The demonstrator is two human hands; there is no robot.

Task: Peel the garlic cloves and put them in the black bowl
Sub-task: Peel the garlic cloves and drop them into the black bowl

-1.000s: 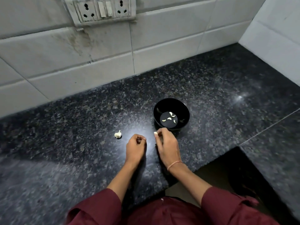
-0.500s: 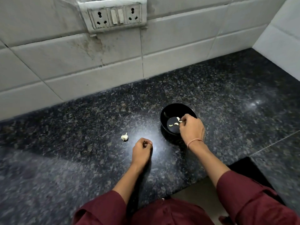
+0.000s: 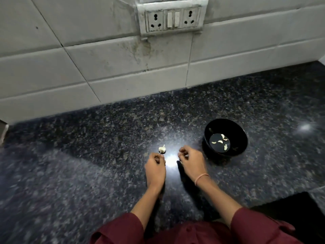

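Countertop (image 3: 73, 155) of dark speckled granite fills the lower half of the head view, with a bright glare spot between the hands; behind it rises a wall of pale grey tiles (image 3: 88, 59), streaked with grime under a white socket plate (image 3: 173, 19) that carries two sockets and two rocker switches between them; dark red sleeves (image 3: 119, 229) frame the bottom edge, and both bare forearms reach forward over the stone.

Right of the hands the black bowl (image 3: 241, 138) stands upright on the counter, near the right hand but apart from it; on its flat bottom lie a few pale peeled cloves (image 3: 225, 147), loose and spread out.

The right hand (image 3: 190, 162), with a thin orange band (image 3: 201, 178) at the wrist, hovers low with fingers curled; blur hides whether it pinches anything; the left hand (image 3: 155, 167) is likewise curled, and its grip cannot be told; just beyond its knuckles a small unpeeled garlic piece (image 3: 162, 149) rests on the counter.
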